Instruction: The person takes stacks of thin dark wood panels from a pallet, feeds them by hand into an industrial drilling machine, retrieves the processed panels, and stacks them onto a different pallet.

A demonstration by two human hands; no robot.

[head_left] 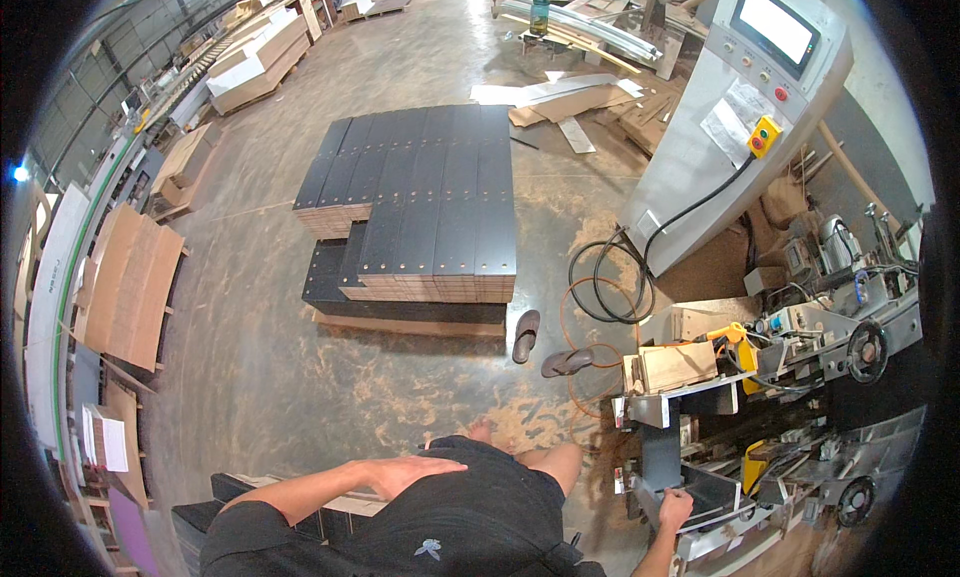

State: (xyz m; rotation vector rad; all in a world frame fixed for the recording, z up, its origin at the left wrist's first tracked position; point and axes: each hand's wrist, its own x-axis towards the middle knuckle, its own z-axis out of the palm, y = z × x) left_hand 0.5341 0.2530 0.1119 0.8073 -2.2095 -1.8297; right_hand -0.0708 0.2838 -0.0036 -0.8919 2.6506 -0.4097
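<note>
My left hand (415,472) lies flat with its fingers stretched out against my black clothing at the waist, holding nothing. At the lower right, my right hand (676,509) is closed at the near end of a machine with metal guides (720,522); what its fingers hold, if anything, is hidden. Just beyond that hand, a dark grey panel (661,455) runs between the machine's parts. Pale wooden pieces (678,366) rest on the machine farther up, beside a yellow air gun (727,332). Dark boards (232,485) sit low behind my left arm.
A large stack of dark drilled boards (430,202) stands ahead on the floor. Two brown sandals (526,337) lie by its near right corner. A grey control cabinet (735,117) rises at the right, with a coiled black cable (612,280) below. Brown panels (130,287) stand left.
</note>
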